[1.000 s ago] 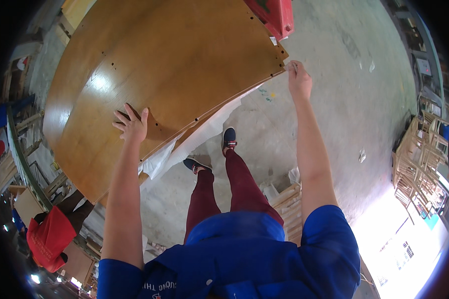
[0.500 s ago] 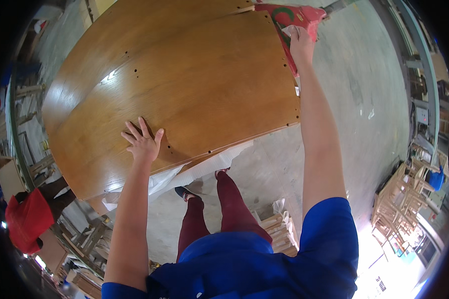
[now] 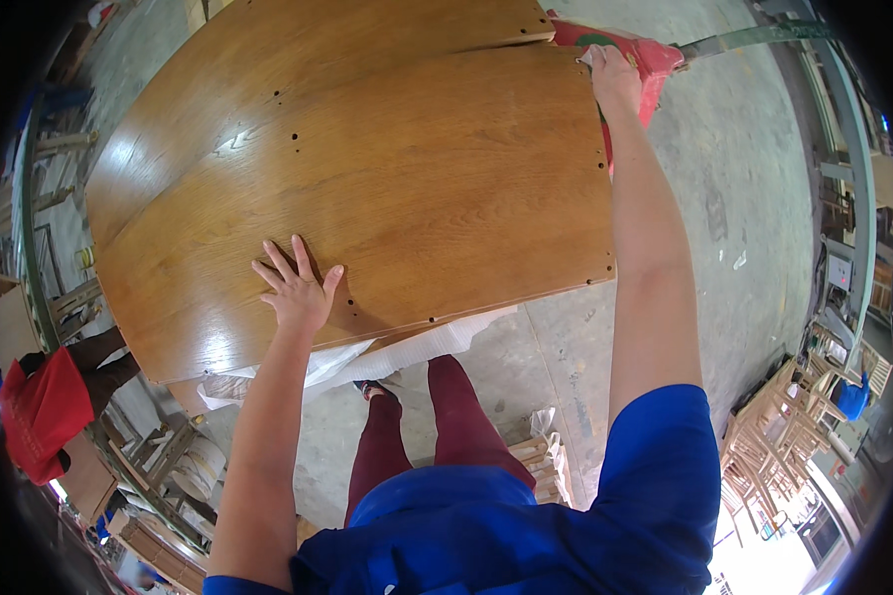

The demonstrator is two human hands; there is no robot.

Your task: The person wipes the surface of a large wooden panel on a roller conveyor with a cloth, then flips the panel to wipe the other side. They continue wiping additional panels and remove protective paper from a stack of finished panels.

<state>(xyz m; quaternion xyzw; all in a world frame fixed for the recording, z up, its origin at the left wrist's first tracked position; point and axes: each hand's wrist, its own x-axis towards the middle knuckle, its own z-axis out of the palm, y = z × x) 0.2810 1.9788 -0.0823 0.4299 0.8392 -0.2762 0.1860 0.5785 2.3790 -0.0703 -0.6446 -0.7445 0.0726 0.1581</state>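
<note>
Far left: a co-worker in a red shirt (image 3: 45, 416) is bent near the frame's rim, well apart from us.
Panel: the brown panel (image 3: 437, 178) fills the upper left and centre, glossy face up. Dark holes dot its face and edges, probably placed there for fasteners. A narrow gap runs in at its upper right, so it may be two boards side by side.
Left hand: our left hand (image 3: 303, 293) lies on the panel left of centre, fingers spread wide, holding nothing. We judge that the flat palm steadies the wood and takes some of our lean.
Wrap: white wrap (image 3: 437, 335) hangs out below the panel's near edge, at centre; it likely guards the underside from scuffs.
Slats: pale slats (image 3: 548, 466) stand on the floor at lower centre, beside our leg.
Right hand: our right hand (image 3: 615, 79) reaches to the panel's upper-right corner, fingers bunched on a white wad (image 3: 587, 58), cloth or paper, we cannot tell. Bunching seems to keep it pressed to the edge.
Stand: a red stand (image 3: 657, 61) juts from beneath that corner, perhaps bearing the panel; the contact is hidden.
Far right: bare wooden chairs (image 3: 779, 436) crowd together at lower right.
</note>
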